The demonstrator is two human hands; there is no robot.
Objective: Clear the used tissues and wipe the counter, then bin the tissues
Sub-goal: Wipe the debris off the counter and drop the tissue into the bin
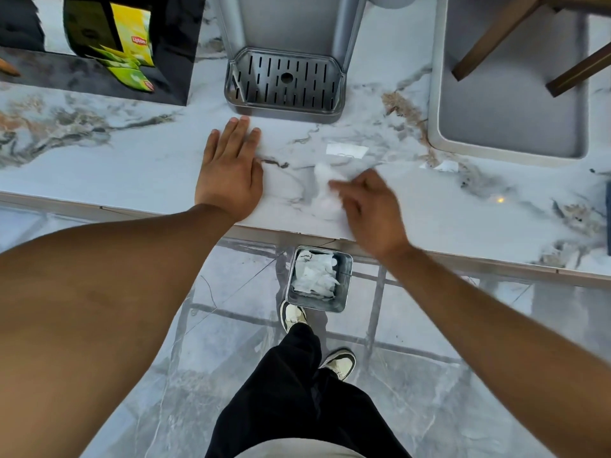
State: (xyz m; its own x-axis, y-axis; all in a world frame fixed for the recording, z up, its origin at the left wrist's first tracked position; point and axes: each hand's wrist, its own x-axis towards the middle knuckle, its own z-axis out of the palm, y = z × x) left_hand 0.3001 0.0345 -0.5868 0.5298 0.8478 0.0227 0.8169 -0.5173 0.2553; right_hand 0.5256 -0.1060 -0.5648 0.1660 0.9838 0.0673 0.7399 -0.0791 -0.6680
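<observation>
left hand (228,175) flat, fingers spread | right hand (370,209) – fingers pinch tissue (325,190) | bin (317,279) below

The only readable text is the brand "Lipton", printed in white on a small red patch on a yellow-green tea packet (134,38) standing in the black holder (178,61) at the counter's far left. A second red patch on a lower sachet (140,81) is too small to read.
</observation>
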